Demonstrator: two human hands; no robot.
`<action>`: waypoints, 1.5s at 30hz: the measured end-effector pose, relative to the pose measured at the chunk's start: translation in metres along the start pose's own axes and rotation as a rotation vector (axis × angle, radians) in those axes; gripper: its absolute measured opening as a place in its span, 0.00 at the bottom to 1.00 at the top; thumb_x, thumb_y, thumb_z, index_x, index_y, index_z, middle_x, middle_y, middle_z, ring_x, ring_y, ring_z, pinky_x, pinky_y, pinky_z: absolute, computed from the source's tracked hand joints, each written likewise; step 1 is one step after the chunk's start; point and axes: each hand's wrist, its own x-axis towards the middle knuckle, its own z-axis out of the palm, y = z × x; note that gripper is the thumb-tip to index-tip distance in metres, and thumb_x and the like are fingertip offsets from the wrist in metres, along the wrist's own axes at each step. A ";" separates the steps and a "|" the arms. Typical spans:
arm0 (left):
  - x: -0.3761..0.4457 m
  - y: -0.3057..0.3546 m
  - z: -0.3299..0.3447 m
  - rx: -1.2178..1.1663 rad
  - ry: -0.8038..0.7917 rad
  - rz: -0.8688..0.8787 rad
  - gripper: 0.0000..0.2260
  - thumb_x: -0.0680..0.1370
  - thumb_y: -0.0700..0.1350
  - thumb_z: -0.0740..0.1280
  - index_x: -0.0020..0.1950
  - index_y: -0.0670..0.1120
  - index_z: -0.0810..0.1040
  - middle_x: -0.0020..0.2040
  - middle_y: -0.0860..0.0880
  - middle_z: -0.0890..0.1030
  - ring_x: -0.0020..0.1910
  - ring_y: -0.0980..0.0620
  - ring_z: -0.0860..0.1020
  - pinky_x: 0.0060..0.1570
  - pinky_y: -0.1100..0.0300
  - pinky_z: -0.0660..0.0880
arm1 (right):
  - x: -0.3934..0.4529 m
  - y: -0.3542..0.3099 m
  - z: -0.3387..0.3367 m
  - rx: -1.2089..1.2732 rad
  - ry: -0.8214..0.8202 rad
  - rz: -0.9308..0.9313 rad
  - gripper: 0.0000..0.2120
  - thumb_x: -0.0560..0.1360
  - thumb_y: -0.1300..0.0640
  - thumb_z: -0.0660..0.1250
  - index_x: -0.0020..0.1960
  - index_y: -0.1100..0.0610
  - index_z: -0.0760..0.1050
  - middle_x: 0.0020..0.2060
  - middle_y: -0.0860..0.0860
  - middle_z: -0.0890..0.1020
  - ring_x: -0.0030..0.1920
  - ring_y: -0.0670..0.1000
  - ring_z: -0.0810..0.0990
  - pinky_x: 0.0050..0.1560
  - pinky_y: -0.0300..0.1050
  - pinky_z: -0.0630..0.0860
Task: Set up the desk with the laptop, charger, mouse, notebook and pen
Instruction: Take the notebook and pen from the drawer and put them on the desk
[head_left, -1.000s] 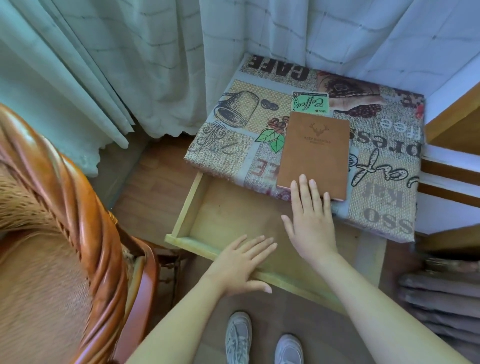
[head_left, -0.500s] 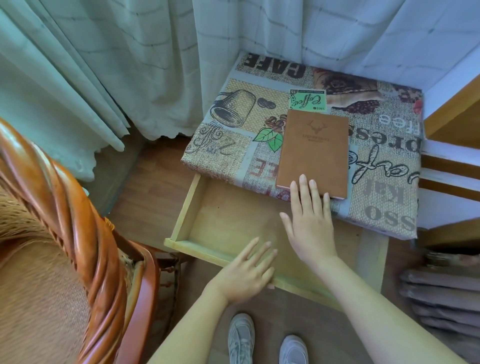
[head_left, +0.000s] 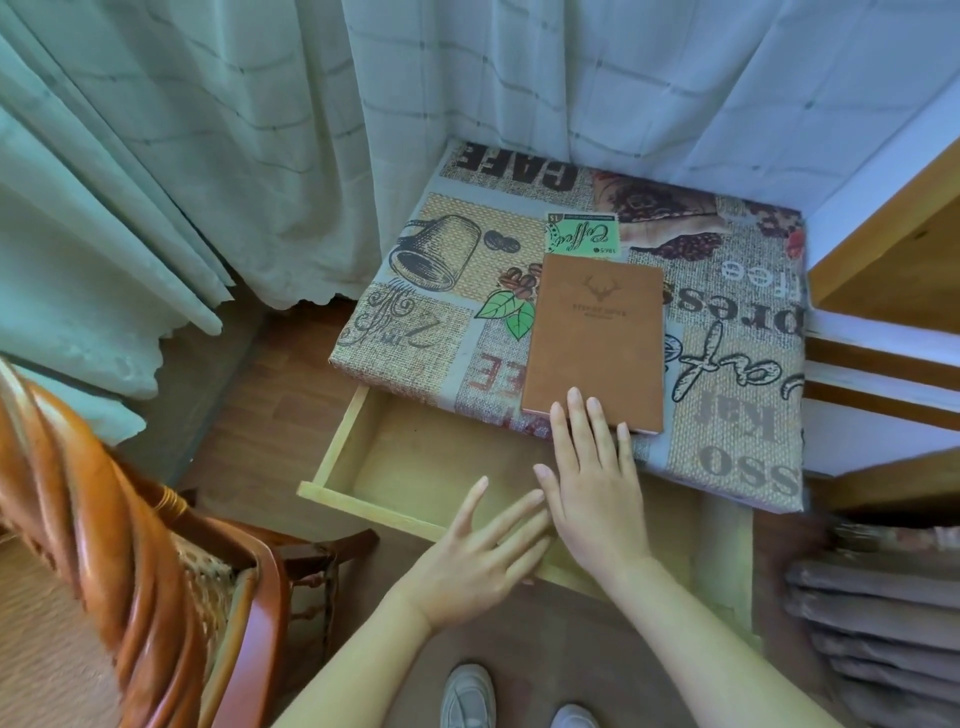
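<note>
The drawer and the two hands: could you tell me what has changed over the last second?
The left hand has slid right along the drawer front, close beside the right hand. The right fingertips stay on the notebook, which has not moved; the drawer remains open.

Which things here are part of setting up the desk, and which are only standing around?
Part of the job:
- brown notebook, right hand touching its near edge
- desk with the coffee-print cloth
- open drawer, left hand at its front

Only around:
- wicker chair
- curtains
</note>
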 end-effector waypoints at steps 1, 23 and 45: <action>0.003 -0.001 0.002 0.016 0.009 -0.035 0.17 0.81 0.51 0.60 0.68 0.48 0.74 0.71 0.49 0.72 0.74 0.48 0.64 0.64 0.35 0.63 | 0.000 0.000 -0.001 0.007 0.004 -0.003 0.28 0.80 0.46 0.48 0.76 0.59 0.53 0.76 0.56 0.55 0.76 0.56 0.52 0.72 0.59 0.55; 0.098 -0.062 0.038 -0.026 0.028 -0.313 0.34 0.72 0.56 0.69 0.73 0.44 0.64 0.73 0.43 0.69 0.72 0.43 0.68 0.62 0.42 0.72 | 0.005 0.044 0.005 -0.132 0.128 -0.092 0.39 0.70 0.63 0.69 0.76 0.56 0.54 0.75 0.53 0.59 0.73 0.53 0.61 0.70 0.58 0.59; 0.105 -0.052 0.045 -0.023 0.043 -0.337 0.18 0.80 0.40 0.54 0.71 0.41 0.64 0.72 0.42 0.66 0.70 0.42 0.64 0.59 0.37 0.73 | 0.024 0.049 0.002 -0.132 0.208 -0.132 0.30 0.68 0.64 0.60 0.70 0.60 0.64 0.68 0.54 0.71 0.65 0.52 0.65 0.56 0.58 0.72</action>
